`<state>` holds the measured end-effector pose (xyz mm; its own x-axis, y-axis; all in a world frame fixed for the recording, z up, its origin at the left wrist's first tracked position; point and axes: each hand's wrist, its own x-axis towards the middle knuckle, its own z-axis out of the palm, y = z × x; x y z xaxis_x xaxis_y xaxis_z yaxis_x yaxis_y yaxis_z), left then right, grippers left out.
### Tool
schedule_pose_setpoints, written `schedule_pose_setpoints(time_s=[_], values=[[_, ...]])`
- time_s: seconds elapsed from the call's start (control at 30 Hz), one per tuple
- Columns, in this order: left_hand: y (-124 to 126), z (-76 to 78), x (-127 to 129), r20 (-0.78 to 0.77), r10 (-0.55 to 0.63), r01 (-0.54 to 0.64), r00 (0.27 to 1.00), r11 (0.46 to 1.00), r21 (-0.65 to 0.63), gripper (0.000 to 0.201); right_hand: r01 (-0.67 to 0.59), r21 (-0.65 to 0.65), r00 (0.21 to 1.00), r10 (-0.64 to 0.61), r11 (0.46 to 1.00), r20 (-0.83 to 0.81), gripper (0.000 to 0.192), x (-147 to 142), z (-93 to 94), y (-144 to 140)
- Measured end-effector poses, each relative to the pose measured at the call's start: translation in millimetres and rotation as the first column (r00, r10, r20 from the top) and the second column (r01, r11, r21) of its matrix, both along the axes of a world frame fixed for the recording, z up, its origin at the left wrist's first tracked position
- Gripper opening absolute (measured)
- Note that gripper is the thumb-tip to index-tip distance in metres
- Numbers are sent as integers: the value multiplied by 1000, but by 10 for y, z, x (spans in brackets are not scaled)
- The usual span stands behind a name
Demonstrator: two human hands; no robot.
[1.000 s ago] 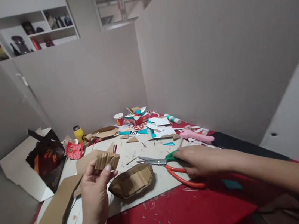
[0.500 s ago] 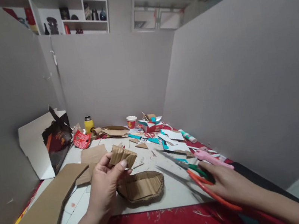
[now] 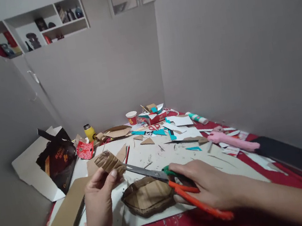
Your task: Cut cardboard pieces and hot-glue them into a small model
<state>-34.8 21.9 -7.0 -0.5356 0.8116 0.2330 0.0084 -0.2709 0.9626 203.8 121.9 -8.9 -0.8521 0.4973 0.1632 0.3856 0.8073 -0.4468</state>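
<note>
My left hand (image 3: 100, 197) pinches a small piece of corrugated cardboard (image 3: 108, 162) between thumb and fingers, above the worktop. My right hand (image 3: 208, 184) grips scissors (image 3: 146, 173) with orange and green handles. Their blades point left, and the tips reach the right edge of the piece; whether the piece lies between the blades I cannot tell. Below the scissors, a boat-shaped cardboard tray (image 3: 149, 196) with low walls rests on the white board (image 3: 172, 159). Beside my left forearm lies a long cardboard strip (image 3: 59, 219).
A pink glue gun (image 3: 234, 141) lies at the right. White and teal paper scraps (image 3: 180, 123), a paper cup (image 3: 132, 118) and a red box (image 3: 154, 117) are at the back. A yellow bottle (image 3: 89, 132) and torn dark packaging (image 3: 57, 158) stand at the left.
The scissors have swung left and their blades have come together near the cardboard piece. My left hand has shifted slightly left with the piece. The camera view has turned and tilted.
</note>
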Motion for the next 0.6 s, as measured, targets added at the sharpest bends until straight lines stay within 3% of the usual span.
schedule_pose_setpoints(time_s=[0.2, 0.37, 0.6], values=[[70, -5, 4, 59, 34, -31, 998, 997, -64, 33, -8, -106, 1000, 6, 994, -16, 25, 18, -85, 116], [113, -25, 10, 44, 140, -138, 989, 989, -60, 22, 21, -73, 1000, -20, 997, 9, 24, 66, -73, 137], [93, -17, 58, -89, 175, -173, 980, 984, 30, 19, 61, 9, 997, -61, 998, 38, 27, 132, -2, 104]])
